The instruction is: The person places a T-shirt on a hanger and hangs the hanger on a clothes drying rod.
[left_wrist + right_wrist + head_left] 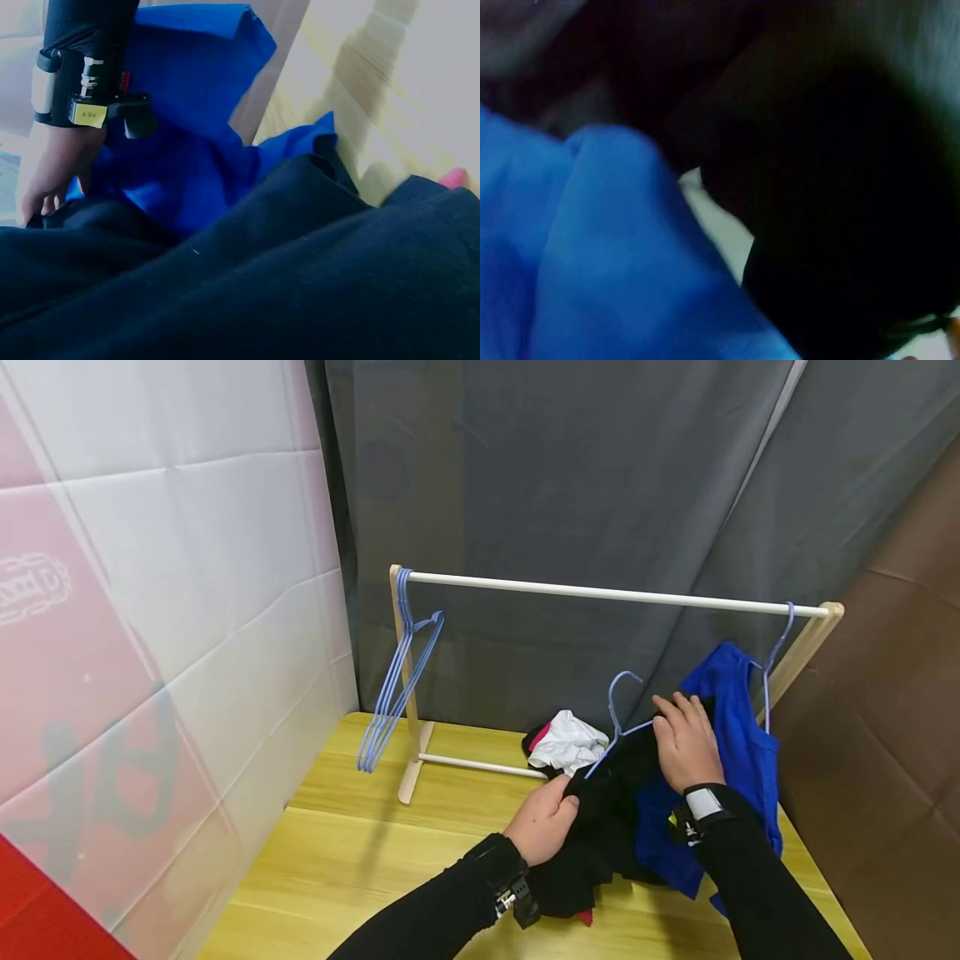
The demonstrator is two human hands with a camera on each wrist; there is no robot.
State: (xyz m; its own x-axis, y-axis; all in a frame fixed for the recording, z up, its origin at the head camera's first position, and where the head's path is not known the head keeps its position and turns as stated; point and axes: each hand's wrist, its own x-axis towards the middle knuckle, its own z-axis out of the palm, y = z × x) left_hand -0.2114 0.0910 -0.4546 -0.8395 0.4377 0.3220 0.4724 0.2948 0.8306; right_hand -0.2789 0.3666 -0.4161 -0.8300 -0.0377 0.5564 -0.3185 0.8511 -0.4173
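Left hand (542, 822) and right hand (686, 745) are both gripping one black garment (615, 802): the left is nearly closed, pinching the cloth between thumb and fingers beside a blue hanger (604, 754), while the right is only partly closed, its fingers bending over the cloth on the other side. That grip is spreading the garment between them, and the hanger is standing hook-up above the bench (360, 860), its far arm disappearing behind the black cloth; the cloth and the hands are presumably bearing its weight, since the hook is touching no rail. Lower down, the black fabric is drooping in loose folds towards the bench, and a small red tip (585, 917) is poking out from beneath its lower edge. Just behind and to the right, a blue garment (742, 727) is hanging from a second hanger (787, 622), whose hook is resting over the right end of the white rail (600, 593), which is why that cloth is falling without a hand on it. Behind the left hand, a crumpled white cloth (570, 742) is lying in a heap with a red patch (539, 737) and some black fabric. At the far left end of the rail, several bare hangers (409, 625) are hanging bunched together. The right wrist view is showing mostly blue cloth and darkness, so the fingertips are escaping sight there.
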